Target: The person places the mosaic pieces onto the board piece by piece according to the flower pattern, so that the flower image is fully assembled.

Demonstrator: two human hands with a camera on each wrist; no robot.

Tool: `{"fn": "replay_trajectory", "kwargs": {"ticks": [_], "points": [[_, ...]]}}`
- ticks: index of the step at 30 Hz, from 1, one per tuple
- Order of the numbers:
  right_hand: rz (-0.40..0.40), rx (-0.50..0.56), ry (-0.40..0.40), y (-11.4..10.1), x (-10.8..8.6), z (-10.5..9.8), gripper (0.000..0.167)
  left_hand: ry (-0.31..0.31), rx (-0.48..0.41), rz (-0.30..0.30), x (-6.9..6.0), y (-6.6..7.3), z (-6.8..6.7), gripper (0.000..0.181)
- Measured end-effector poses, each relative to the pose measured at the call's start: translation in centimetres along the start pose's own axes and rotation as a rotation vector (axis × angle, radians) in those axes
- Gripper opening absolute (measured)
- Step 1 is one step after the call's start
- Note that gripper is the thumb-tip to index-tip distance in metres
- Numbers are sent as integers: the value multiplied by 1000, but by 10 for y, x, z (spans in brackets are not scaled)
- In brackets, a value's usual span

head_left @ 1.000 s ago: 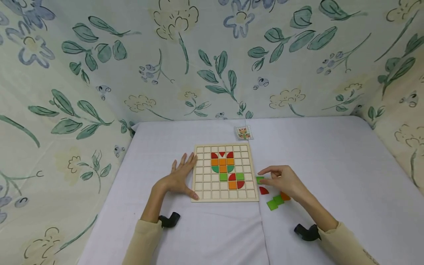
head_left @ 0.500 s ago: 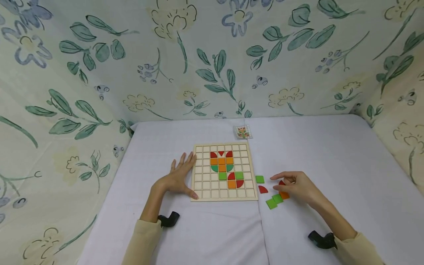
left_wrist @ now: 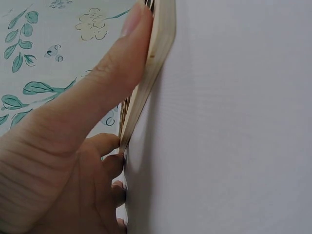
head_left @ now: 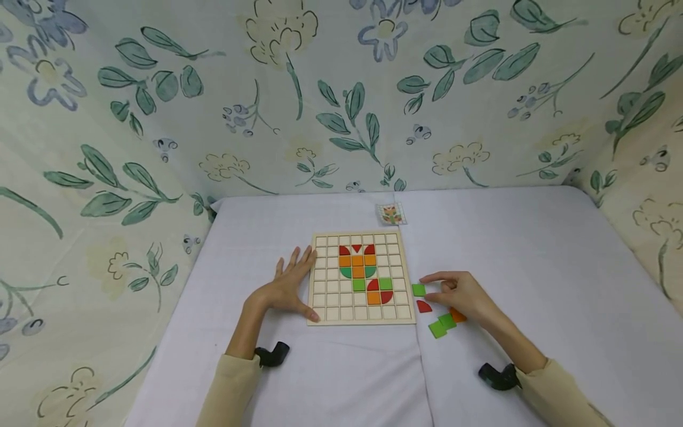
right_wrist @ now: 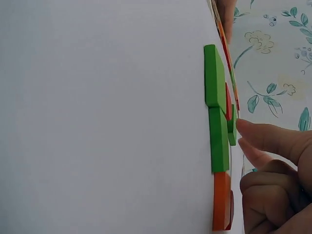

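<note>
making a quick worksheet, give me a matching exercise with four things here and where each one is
1. left hand
2. right hand
3. picture card
4. loose orange piece

A. lying beside two green squares
B. past the far edge of the board
C. along the board's left edge
D. at the green square nearest the board

Pairs: 1-C, 2-D, 3-B, 4-A

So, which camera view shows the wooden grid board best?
The head view: it looks down on nearly the whole grid board, so its squares and coloured pieces are clear. The left wrist view shows mainly its edge, against the left hand. The right wrist view shows a thin strip beyond the loose green tiles.
</note>
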State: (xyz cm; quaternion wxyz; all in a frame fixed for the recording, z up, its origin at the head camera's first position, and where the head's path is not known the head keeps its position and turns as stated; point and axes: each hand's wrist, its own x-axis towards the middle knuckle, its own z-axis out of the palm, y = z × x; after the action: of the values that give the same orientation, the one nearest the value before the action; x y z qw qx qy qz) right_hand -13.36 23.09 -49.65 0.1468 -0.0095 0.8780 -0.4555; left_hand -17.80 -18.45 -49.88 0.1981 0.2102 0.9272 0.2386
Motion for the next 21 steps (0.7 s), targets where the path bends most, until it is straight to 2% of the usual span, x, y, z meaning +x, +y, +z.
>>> {"fn": "replay_trajectory", "kwargs": {"ticks": [10,21], "points": [[17,-48,-3,-3,7,5,38,-1,-3,4,0,0,0,153],[109,28,-13,0,11,-5,40,7,-9,7,-1,1,0,152]]}}
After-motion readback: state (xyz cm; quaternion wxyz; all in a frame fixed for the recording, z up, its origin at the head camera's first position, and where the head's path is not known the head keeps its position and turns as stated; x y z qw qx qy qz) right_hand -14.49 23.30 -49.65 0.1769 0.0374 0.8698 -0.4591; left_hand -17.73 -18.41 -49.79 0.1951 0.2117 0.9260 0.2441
